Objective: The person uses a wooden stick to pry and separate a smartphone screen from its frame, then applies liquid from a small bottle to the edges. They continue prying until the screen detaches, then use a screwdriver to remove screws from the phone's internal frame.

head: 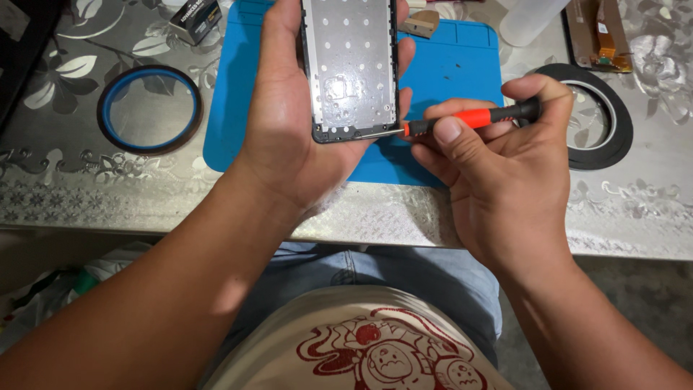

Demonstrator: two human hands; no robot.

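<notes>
My left hand [285, 119] grips an opened phone frame [350, 68], its silver metal inner plate facing up, held above a blue work mat [451, 68]. My right hand [498, 162] holds a small screwdriver [469, 119] with a red and black handle, lying almost level. Its thin metal tip touches the lower right corner of the phone frame. My thumb presses on the red part and my forefinger curls over the black end cap.
A blue-lined roll of tape [149, 108] lies at the left on the patterned silver tablecloth [72, 195]. A black tape roll [599, 115] sits at the right. A small box [195, 18], a white bottle [530, 18] and a phone part with an orange flex cable [599, 32] stand at the back.
</notes>
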